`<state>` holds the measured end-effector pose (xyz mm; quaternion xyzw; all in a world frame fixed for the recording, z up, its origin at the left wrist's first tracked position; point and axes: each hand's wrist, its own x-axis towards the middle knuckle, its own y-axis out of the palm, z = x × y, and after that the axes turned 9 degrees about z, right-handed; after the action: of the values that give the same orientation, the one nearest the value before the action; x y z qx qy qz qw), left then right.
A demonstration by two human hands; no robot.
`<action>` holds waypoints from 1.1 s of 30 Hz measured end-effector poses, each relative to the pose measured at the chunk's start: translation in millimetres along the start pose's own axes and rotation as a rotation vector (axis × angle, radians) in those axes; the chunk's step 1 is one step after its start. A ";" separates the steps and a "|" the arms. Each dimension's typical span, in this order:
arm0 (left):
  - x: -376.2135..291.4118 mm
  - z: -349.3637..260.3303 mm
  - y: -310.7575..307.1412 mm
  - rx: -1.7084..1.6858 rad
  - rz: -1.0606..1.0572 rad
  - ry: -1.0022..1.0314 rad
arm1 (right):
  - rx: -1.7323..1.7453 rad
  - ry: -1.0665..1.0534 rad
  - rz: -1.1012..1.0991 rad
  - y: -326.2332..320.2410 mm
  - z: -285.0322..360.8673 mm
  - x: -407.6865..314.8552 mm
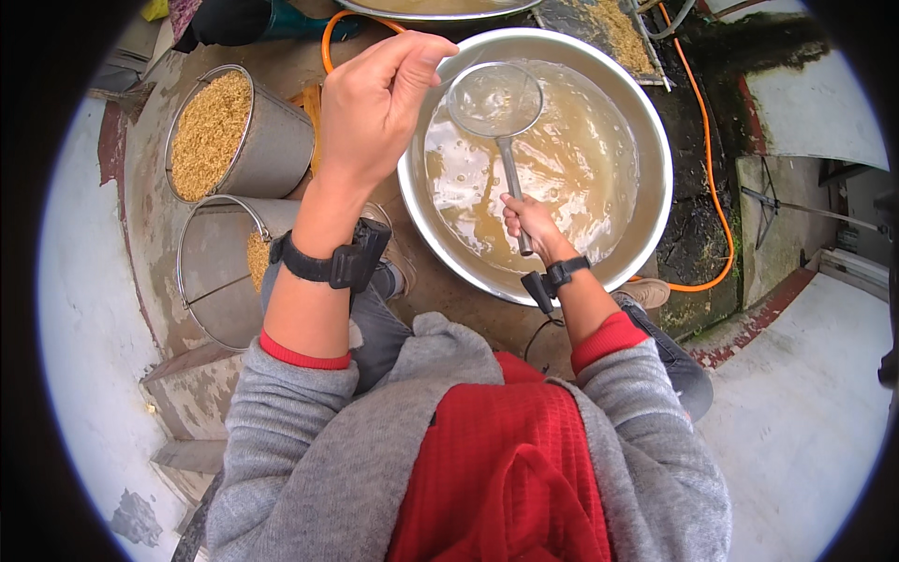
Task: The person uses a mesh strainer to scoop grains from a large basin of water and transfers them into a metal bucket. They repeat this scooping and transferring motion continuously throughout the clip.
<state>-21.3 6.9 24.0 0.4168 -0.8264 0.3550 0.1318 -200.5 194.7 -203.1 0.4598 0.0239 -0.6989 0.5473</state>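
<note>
My right hand (531, 223) grips the metal handle of a round wire-mesh skimmer (496, 102). The skimmer's mesh head is over the far left part of a wide metal basin (657, 140), and I cannot tell how deep it sits. Cloudy, yellowish-brown water (562, 168) with bubbles and bright reflections fills much of the basin. Raised above the basin's left rim, my left hand (379, 98) has its fingers bent together, with no object visible in it. Both wrists wear black straps with small devices.
Left of me, one tilted metal bucket (291, 151) is heaped with tan grain (211, 133); another bucket (211, 274) holds some grain. An orange hose (709, 168) curves around the right side. Beyond stand a second basin (449, 12), a person's dark boot (302, 24) and spread grain (618, 35).
</note>
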 end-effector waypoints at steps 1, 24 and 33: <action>0.2 0.4 -0.7 0.005 -0.008 0.017 | 0.037 0.031 0.012 2.5 1.1 -10.6; -3.0 2.7 -0.7 0.013 0.000 0.001 | -0.303 -0.076 -0.526 -96.9 -38.3 -56.1; -5.2 0.6 -2.9 -0.004 0.013 -0.040 | -0.047 0.133 0.060 -8.6 -29.2 -71.7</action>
<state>-15.7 8.4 22.3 0.4182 -0.8323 0.3458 0.1135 -190.8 267.1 -176.0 0.4927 0.0629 -0.6495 0.5757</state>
